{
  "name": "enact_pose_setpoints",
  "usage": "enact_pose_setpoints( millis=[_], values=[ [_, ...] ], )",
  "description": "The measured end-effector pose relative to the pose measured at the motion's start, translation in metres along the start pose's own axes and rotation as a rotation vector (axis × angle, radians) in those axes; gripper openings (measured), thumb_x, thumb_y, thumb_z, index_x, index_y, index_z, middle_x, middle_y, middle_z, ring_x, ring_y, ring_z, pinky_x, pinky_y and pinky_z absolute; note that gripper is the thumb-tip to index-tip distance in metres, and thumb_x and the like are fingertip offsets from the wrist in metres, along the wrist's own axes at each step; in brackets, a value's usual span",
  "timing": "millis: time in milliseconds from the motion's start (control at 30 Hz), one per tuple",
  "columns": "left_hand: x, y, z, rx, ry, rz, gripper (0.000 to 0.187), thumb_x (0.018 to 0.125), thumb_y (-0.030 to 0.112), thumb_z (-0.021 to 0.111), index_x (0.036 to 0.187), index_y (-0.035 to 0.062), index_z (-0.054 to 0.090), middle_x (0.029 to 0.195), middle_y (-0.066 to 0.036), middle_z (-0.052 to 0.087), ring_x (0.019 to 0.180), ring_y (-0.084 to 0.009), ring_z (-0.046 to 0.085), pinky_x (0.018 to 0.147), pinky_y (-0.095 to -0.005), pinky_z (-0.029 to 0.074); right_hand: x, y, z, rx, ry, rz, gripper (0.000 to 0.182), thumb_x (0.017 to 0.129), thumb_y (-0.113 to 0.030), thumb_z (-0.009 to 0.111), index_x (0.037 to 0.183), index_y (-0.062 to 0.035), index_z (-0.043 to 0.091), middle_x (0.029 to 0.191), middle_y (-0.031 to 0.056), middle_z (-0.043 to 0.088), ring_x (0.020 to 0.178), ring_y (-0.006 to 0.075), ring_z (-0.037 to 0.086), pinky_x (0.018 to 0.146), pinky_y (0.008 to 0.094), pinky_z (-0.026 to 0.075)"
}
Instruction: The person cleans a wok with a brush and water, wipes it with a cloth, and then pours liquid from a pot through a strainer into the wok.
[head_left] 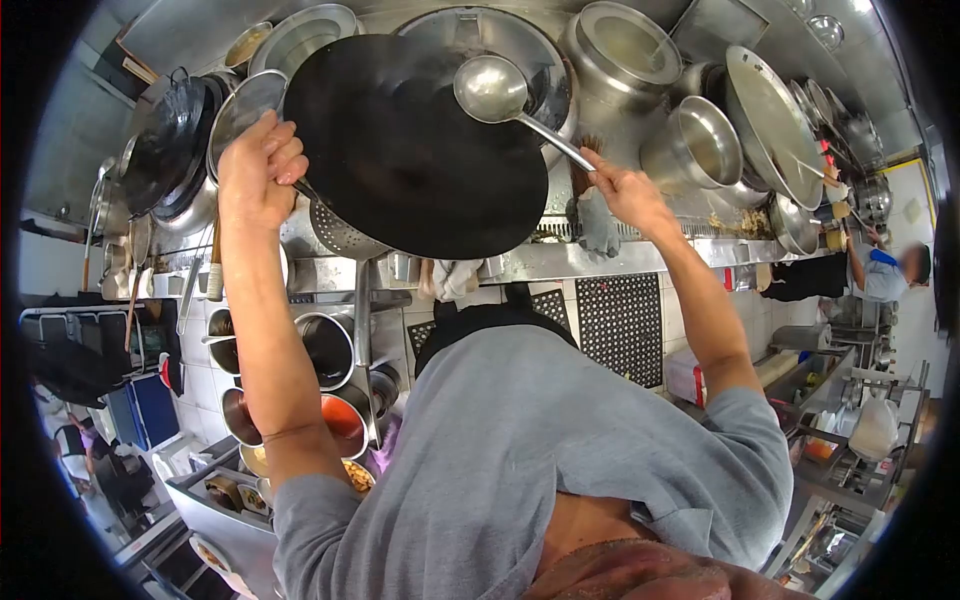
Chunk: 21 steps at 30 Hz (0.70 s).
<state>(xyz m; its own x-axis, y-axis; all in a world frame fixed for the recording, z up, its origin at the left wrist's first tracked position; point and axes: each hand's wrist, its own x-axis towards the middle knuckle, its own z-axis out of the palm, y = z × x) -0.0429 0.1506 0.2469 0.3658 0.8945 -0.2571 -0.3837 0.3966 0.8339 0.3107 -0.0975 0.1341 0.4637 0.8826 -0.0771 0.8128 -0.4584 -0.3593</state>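
Note:
A large black wok (400, 160) is raised over the stove counter, its dark inside facing the camera. My left hand (262, 172) is closed round its handle at the wok's left edge. In my right hand (628, 195) is the handle of a metal ladle (491, 89), whose round bowl lies over the upper right part of the wok. A perforated metal strainer (340, 232) shows partly from under the wok's lower left edge. No food can be made out in the wok.
Metal pots (692, 145) and a large pan (775, 125) stand at the right. Stacked dark woks (165, 150) are at the left. Sauce containers, one with red sauce (342, 418), sit below left. Another person (885, 272) is at the far right. Black mats (620, 325) lie on the floor.

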Motion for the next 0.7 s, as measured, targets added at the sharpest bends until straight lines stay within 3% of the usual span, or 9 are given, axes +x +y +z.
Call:
enact_pose_setpoints(
  millis=[200, 367, 633, 700],
  values=[
    [0.008, 0.009, -0.011, 0.01, -0.039, 0.011, 0.022, 0.096, 0.009, 0.047, 0.075, 0.0072, 0.04, 0.061, 0.002, 0.035, 0.046, -0.0063, 0.025, 0.041, -0.0233, 0.021, -0.008, -0.013, 0.0, 0.026, -0.041, 0.011, 0.044, 0.096, -0.033, 0.052, 0.139, -0.0326, 0.044, 0.091, 0.0189, 0.067, 0.085, 0.0388, 0.065, 0.079, 0.0454, 0.051],
    [0.008, 0.008, -0.013, -0.012, -0.031, -0.013, 0.016, 0.096, 0.008, 0.047, 0.081, 0.0056, 0.04, 0.061, 0.002, 0.035, 0.046, -0.0061, 0.026, 0.041, -0.0232, 0.021, -0.003, 0.008, 0.021, -0.166, -0.105, -0.127, 0.042, 0.095, -0.025, 0.049, 0.137, -0.0273, 0.048, 0.082, 0.0213, 0.065, 0.072, 0.0401, 0.064, 0.068, 0.0494, 0.052],
    [-0.001, -0.002, -0.005, 0.022, 0.055, 0.059, 0.024, 0.095, 0.009, 0.048, 0.073, 0.0069, 0.041, 0.061, 0.002, 0.035, 0.045, -0.0058, 0.024, 0.04, -0.0236, 0.02, -0.007, 0.007, 0.009, -0.146, -0.122, -0.037, 0.04, 0.095, -0.029, 0.051, 0.135, -0.0287, 0.05, 0.09, 0.0205, 0.066, 0.082, 0.0401, 0.064, 0.076, 0.0481, 0.051],
    [-0.008, -0.007, -0.003, 0.025, 0.068, 0.065, 0.023, 0.094, 0.01, 0.048, 0.072, 0.0071, 0.041, 0.059, 0.003, 0.035, 0.044, -0.0058, 0.024, 0.04, -0.0235, 0.02, -0.011, 0.002, 0.0, -0.001, -0.012, 0.053, 0.04, 0.096, -0.031, 0.05, 0.136, -0.0302, 0.049, 0.094, 0.0208, 0.066, 0.087, 0.0408, 0.063, 0.078, 0.0478, 0.051]
  ],
)
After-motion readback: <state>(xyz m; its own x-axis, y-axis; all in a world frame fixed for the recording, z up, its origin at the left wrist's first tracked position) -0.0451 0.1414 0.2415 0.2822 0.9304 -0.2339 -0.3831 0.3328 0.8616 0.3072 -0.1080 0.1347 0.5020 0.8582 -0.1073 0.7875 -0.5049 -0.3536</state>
